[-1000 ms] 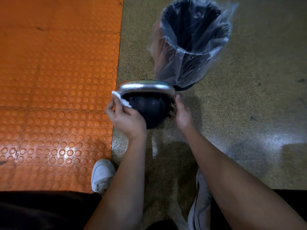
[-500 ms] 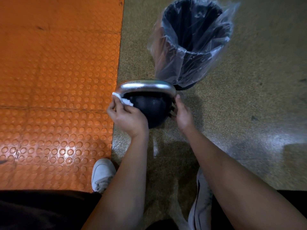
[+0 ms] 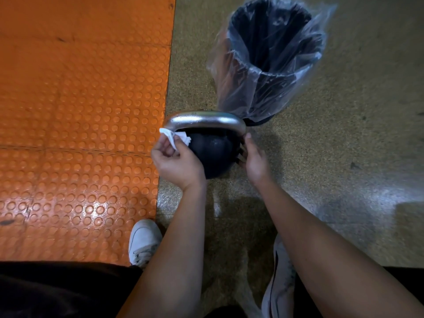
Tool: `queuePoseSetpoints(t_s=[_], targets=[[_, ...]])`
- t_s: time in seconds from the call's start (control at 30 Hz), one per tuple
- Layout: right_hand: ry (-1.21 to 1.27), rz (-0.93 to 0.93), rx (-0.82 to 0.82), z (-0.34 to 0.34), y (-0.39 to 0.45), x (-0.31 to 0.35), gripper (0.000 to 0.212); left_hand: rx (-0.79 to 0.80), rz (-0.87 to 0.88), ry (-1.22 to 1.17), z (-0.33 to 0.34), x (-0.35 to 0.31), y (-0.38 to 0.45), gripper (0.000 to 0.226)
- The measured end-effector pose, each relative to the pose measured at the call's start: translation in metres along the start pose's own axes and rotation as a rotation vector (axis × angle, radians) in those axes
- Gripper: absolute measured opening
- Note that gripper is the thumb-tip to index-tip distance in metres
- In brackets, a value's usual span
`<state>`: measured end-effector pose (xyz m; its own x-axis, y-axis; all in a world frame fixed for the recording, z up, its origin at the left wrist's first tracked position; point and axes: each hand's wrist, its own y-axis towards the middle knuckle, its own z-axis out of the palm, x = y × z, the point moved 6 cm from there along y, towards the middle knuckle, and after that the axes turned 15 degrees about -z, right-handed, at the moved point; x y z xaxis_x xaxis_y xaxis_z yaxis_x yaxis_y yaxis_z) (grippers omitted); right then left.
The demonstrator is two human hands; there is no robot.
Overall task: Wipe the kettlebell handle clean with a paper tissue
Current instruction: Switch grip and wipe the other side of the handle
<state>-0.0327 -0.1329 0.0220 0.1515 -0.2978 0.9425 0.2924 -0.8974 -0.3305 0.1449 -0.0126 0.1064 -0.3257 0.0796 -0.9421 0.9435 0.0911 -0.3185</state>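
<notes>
A black kettlebell (image 3: 212,152) with a shiny metal handle (image 3: 204,120) stands on the speckled floor in the middle of the view. My left hand (image 3: 176,161) pinches a crumpled white paper tissue (image 3: 175,136) against the lower left end of the handle. On the other side, my right hand (image 3: 253,160) grips the right leg of the handle, fingers curled round it and thumb pointing up. The fingertips of both hands are partly hidden behind the kettlebell.
A black bin (image 3: 270,53) lined with a clear plastic bag stands just behind the kettlebell. An orange studded mat (image 3: 80,125) covers the floor on the left. My two white shoes (image 3: 143,242) (image 3: 278,278) sit below, on the floor.
My left hand with the tissue has slid slightly down the handle's left end. The right hand and the kettlebell have stayed where they were.
</notes>
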Motion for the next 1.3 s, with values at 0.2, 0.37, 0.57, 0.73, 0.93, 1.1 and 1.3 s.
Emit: queuePoseSetpoints(t_s=[0.2,0.37,0.57,0.73,0.93,1.1,1.3], targets=[[0.02,0.028,-0.009,0.0,0.004,-0.008,0.066,-0.002,0.083,0.104,-0.002,0.003,-0.002,0.008],[-0.003,0.014,0.001,0.001,0.001,-0.001,0.059,-0.037,0.148,0.109,-0.004,-0.005,0.002,0.004],[-0.019,-0.002,0.004,0.001,-0.001,0.0,0.082,-0.014,0.147,0.171,-0.01,-0.001,0.004,0.009],[0.036,0.01,0.002,0.0,-0.001,0.0,0.048,0.02,0.186,0.156,-0.004,-0.008,0.0,0.011],[0.026,0.005,-0.009,0.001,-0.003,0.003,0.051,0.08,0.178,0.169,0.001,-0.006,-0.003,0.013],[-0.02,-0.01,-0.003,0.0,-0.005,0.007,0.072,-0.021,0.041,0.164,-0.011,0.001,0.009,0.014],[-0.008,0.006,-0.029,0.0,-0.008,0.008,0.087,0.044,0.192,0.136,-0.005,-0.011,0.001,0.015]])
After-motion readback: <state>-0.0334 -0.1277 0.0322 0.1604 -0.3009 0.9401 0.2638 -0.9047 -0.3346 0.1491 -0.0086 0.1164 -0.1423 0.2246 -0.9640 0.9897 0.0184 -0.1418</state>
